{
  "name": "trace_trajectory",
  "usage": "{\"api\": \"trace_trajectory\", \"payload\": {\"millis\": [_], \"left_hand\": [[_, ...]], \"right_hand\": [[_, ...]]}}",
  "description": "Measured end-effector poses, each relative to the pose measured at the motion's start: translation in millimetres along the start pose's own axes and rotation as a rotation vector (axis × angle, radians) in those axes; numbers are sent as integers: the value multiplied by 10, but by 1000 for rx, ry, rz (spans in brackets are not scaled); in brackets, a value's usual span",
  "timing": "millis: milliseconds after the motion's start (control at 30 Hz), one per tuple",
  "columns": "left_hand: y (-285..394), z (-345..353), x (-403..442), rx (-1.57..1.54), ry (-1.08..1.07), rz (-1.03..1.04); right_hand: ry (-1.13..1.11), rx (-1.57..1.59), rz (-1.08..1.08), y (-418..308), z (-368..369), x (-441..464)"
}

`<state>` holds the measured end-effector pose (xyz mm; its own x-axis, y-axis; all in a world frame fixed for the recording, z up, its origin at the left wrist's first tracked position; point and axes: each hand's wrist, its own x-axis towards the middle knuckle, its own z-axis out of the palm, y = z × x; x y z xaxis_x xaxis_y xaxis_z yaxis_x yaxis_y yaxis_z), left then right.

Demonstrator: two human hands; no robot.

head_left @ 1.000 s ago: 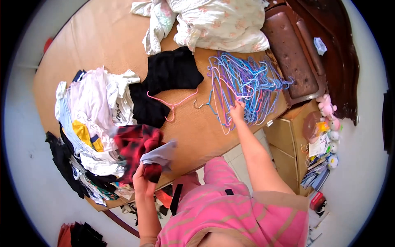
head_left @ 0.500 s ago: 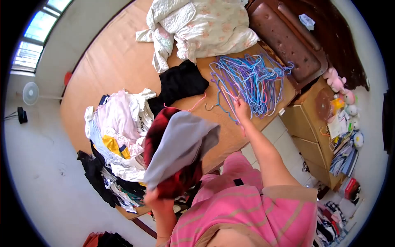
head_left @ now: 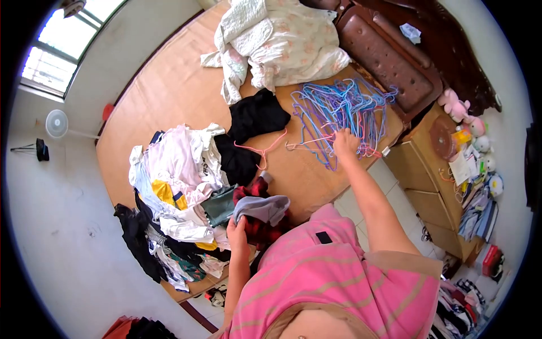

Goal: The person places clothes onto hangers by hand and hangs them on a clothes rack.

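My left hand [head_left: 237, 230] is closed on the grey hood of a red and black plaid garment [head_left: 264, 229], near the bed's front edge. My right hand [head_left: 346, 142] is closed on a pink hanger [head_left: 316, 148] at the front of a pile of blue and purple hangers [head_left: 353, 107]. Another pink hanger [head_left: 263, 151] lies by a black garment [head_left: 258, 114]. Left of the plaid garment lies a dark green cloth [head_left: 219, 208], beside a heap of light clothes [head_left: 175, 161].
A floral quilt [head_left: 299, 42] lies at the back of the bed [head_left: 147, 96]. A brown padded headboard [head_left: 384, 53] is at the right. Beside it stands a wooden cabinet [head_left: 426, 189] with plush toys [head_left: 453, 105]. A fan [head_left: 56, 124] is at the far left.
The plaid garment has swung up, then dropped back near the bed's edge, uncovering the green cloth. My right hand has pulled a pink hanger sideways at the pile. The view has shifted left.
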<state>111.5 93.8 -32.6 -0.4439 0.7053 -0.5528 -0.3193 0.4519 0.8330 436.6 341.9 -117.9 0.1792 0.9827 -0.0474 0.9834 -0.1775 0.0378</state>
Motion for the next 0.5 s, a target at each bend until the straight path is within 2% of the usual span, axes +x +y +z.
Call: {"api": "trace_trajectory", "payload": {"millis": [67,133,200,267,500], "left_hand": [[-37,-82,68,14,44,54],[11,-140,104,156,67,228],[51,-177,114,147,77,272],[101,-216,135,156,59,341],[348,-228,154,54,47,397]], "right_hand": [[90,223,-175,-7,-88,-24],[92,274,-180,-53,-102,-33],[87,325,-183,-95,-159,-72],[-71,278,-111,-146,-281,-78],[-293,281,-179,-281,-457,-235]]}}
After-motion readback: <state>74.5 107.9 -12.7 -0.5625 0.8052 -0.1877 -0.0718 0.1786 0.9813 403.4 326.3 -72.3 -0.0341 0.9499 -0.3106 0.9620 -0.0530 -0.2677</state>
